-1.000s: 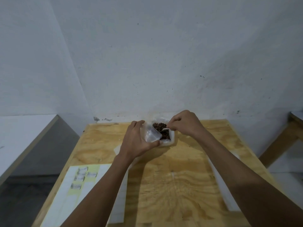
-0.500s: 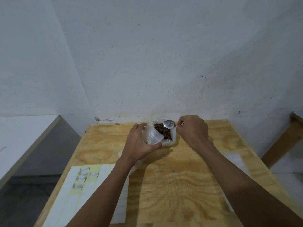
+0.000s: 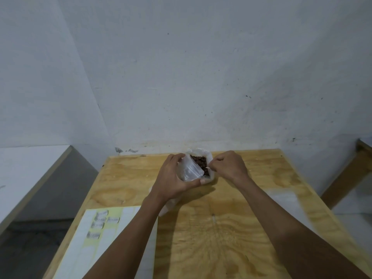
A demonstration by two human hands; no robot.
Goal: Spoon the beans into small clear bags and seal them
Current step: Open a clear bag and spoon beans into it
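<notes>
A large clear bag (image 3: pixel 209 156) full of dark brown beans (image 3: pixel 200 160) stands at the far end of the plywood table (image 3: pixel 221 228). My left hand (image 3: pixel 174 178) holds a small clear bag (image 3: pixel 191 169) open, tilted against the big bag's left side. My right hand (image 3: pixel 229 165) is pinched on a spoon; only a pale bit of its handle (image 3: pixel 208 168) shows, the bowl is hidden down among the beans.
A white and yellow sheet (image 3: pixel 96 238) with several small labels lies at the table's near left. More clear plastic (image 3: pixel 167 206) lies under my left wrist. A white ledge (image 3: pixel 30 168) runs along the left, a wooden frame (image 3: pixel 358 166) at the right, the wall just behind.
The spoon's bowl, lifted above the beans half a second ago, has gone back down into the big bag. My left hand and the small bag have barely moved.
</notes>
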